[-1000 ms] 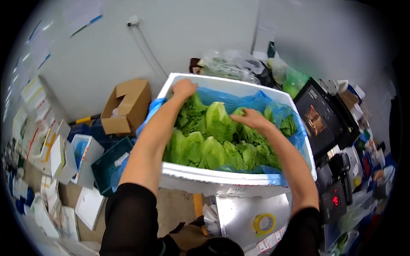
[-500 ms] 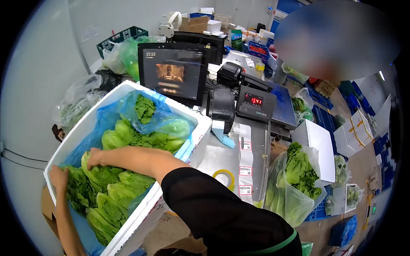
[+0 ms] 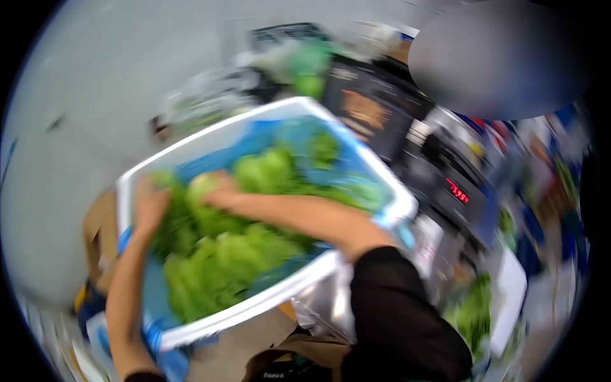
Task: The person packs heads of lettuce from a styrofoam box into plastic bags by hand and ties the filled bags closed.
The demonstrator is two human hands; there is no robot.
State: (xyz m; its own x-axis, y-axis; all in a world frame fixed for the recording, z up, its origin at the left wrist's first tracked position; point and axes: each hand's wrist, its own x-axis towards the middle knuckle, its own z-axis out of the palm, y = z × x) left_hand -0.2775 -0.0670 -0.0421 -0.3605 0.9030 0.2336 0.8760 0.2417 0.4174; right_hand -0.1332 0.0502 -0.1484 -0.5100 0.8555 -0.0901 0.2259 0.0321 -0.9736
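Observation:
Everything is smeared by motion. Several green lettuce heads [image 3: 223,267] lie in a white foam box [image 3: 203,143] lined with blue plastic film [image 3: 216,159]. My right hand [image 3: 223,190] reaches across the box, its fingers curled on the pale end of one lettuce head [image 3: 202,186]. Inside the left end, my left hand [image 3: 151,200] is down against the leaves beside the box wall. Its fingers are too blurred to make out.
Behind the box's right corner stand a dark screen [image 3: 369,111] and a scale display [image 3: 458,191] with red digits. Bagged greens [image 3: 474,312] sit at the lower right, next to a white panel [image 3: 509,299]. A brown carton [image 3: 102,232] stands left of the box.
The view has swung, so the box, both hands and the lettuce appear farther right and more level. Both hands stay in the box at nearly the same places among the lettuce.

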